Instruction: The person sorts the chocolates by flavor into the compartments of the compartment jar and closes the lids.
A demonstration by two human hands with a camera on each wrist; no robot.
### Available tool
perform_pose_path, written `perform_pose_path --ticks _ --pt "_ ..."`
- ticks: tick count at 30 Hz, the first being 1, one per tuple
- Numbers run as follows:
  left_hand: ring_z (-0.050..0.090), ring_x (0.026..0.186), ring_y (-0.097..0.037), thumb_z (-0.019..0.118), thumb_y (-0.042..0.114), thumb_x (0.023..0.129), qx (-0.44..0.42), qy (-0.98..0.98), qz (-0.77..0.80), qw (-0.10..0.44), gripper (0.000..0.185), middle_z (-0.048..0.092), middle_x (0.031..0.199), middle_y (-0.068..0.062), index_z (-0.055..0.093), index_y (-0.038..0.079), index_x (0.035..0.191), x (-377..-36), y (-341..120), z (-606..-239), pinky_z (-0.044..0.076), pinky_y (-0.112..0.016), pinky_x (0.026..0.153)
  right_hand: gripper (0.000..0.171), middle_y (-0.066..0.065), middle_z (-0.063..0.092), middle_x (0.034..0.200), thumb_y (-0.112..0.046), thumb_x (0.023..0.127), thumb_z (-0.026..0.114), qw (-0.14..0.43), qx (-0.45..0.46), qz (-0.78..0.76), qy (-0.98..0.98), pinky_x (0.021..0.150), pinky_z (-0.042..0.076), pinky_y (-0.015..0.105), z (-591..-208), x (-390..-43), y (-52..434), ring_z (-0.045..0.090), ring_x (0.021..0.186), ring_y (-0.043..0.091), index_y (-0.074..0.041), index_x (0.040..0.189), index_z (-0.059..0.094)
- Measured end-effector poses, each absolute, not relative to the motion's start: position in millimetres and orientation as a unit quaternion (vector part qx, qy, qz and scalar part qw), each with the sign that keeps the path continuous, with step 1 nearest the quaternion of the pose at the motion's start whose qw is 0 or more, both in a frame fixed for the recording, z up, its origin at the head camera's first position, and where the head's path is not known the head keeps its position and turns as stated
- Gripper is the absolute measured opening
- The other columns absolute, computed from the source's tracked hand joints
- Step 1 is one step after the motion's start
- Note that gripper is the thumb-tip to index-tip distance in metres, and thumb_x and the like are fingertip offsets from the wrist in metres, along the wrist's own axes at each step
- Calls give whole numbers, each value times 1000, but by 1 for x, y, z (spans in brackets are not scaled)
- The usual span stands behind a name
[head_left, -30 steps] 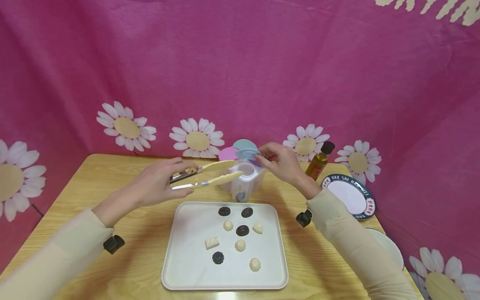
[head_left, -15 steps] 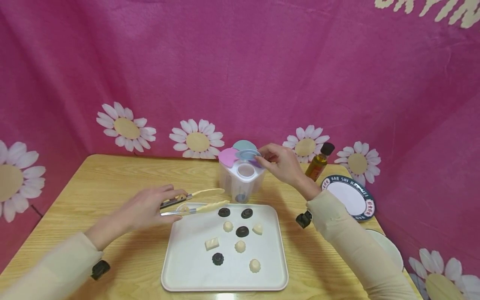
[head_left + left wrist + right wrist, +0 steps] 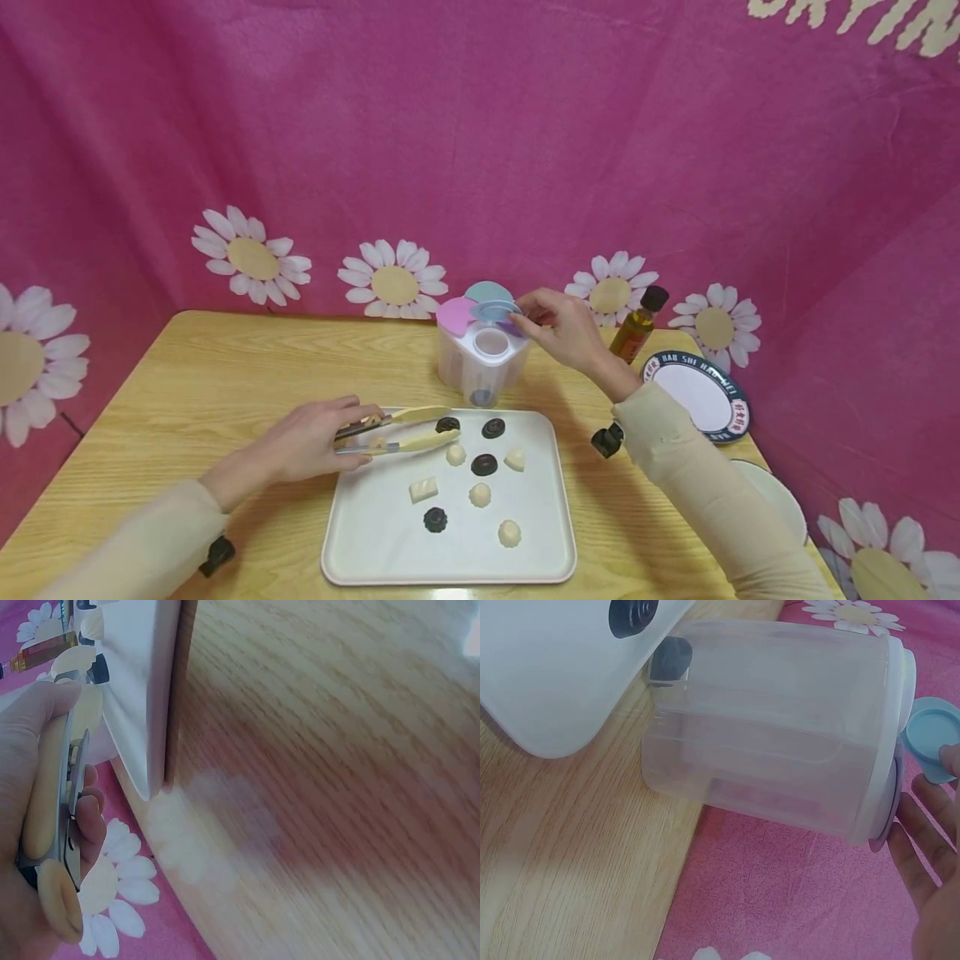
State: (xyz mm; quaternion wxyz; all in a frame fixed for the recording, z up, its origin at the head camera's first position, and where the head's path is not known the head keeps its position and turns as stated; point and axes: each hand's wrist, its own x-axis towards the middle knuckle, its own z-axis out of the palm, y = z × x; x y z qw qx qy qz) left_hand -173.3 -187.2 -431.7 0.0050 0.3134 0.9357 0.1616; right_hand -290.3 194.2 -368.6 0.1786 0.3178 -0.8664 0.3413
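Observation:
My left hand (image 3: pixel 311 442) grips yellow-tipped tongs (image 3: pixel 426 442), its fingers curled round the handles in the left wrist view. The tongs' spread tips lie over the tray's far left part, one on each side of a dark chocolate (image 3: pixel 447 424). Several dark and cream chocolates, such as a cream bar (image 3: pixel 423 489), lie on the white tray (image 3: pixel 375 542). My right hand (image 3: pixel 566 333) pinches the raised blue lid (image 3: pixel 934 727) of a clear container (image 3: pixel 780 727), leaving one round opening uncovered. A dark piece (image 3: pixel 671 658) shows at the container's bottom.
Pink (image 3: pixel 456 316) and teal (image 3: pixel 487 291) lids cover other parts of the container. A bottle of golden liquid (image 3: pixel 633 333) stands to the right, near a blue-rimmed oval plate (image 3: pixel 697 392) and a white dish (image 3: pixel 772 500). A pink floral cloth (image 3: pixel 480 150) hangs behind the table.
My left hand has brought the tongs from beside the container's opening down to the tray, around the dark chocolate. The right hand keeps the blue lid raised.

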Motion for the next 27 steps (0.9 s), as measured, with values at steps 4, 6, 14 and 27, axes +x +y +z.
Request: perform_pose_path --ticks 4,6,14,27 --pt "46 72 -3 87 38 85 305 939 158 17 55 60 96 7 69 21 133 -175 -184 -434 40 -22 64 12 12 78 90 -11 93 80 182 321 345 -863 73 64 38 -369 -290 194 75 78 23 -3 102 76" --pt "47 74 -4 87 38 85 299 941 157 27 55 60 97 7 69 21 134 -175 -183 -435 40 -22 65 12 12 78 89 -10 93 80 184 322 344 -863 73 64 37 -369 -290 194 74 78 23 -3 102 76" --pt "47 74 -4 86 36 86 292 943 158 29 53 59 95 8 69 22 134 -177 -182 -439 40 -22 65 12 12 78 90 -10 93 80 186 322 340 -864 73 64 37 -369 -290 194 75 78 24 -3 102 76" --pt "45 71 -2 85 35 88 307 936 173 -13 48 62 97 7 70 22 132 -172 -190 -431 39 -22 62 13 12 78 91 -12 93 79 179 316 339 -868 74 64 39 -368 -290 194 74 79 22 -4 104 76"
